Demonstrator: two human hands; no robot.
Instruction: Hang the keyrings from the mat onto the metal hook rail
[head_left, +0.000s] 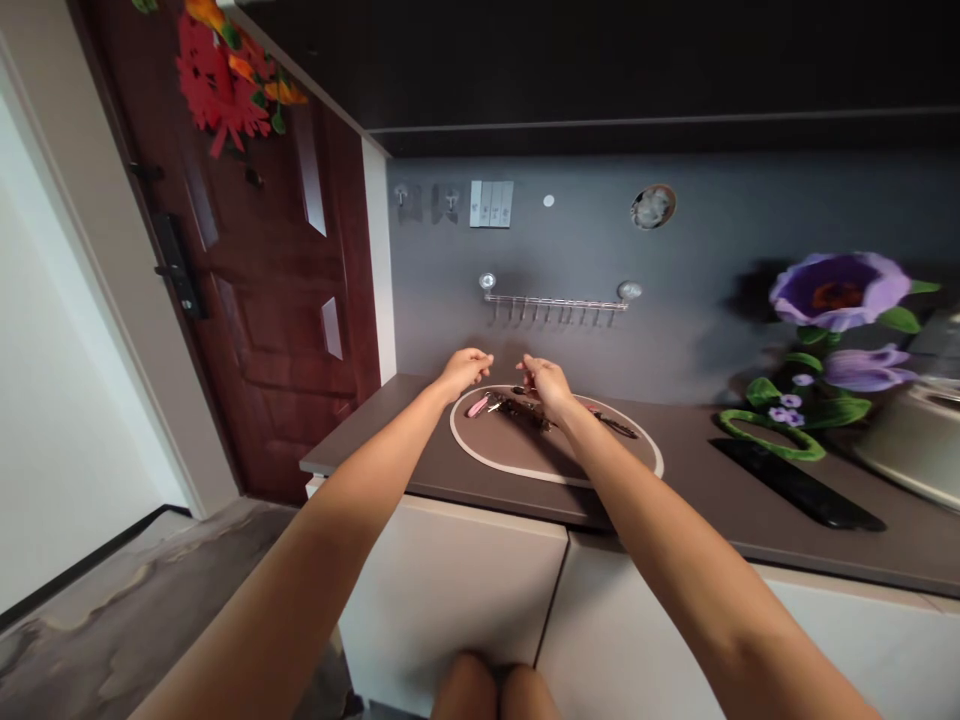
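Door side: dark red panelled door [285, 290] with a black handle lock [180, 265], way off to my left; nothing of mine is near it

Left hand: my left hand [465, 372] hangs just above the back left edge of the mat; fingers curled in with the tips close together; can't tell if there's something tiny pinched in there

Oval mat: pale-rimmed mat [502, 440] flat on the brown counter [697, 490]; pink fob [478, 406] at its left, then a jumbled bunch of what look like keys [517, 407] in the middle; if the bits are tangled, tugging one could drag the lot

Hook rail: clear rail [555, 303] on the wall, above and behind my hands; the round end mounts look like suction cups, so a hard knock or too much weight could pop it off imo

Right hand: my right hand [547, 382] is over the back of the bunch, fingers bent; can't tell if they're gripping anything, my own hand blocks it; a careless wrist could sweep pieces about

Strap: dark strap [616, 426] on the mat's right, close by my right forearm; easy to snag if that arm drops

Far right: purple knitted-looking flowers [840, 290] and a long black tray-like thing [799, 485], well clear of my fingers
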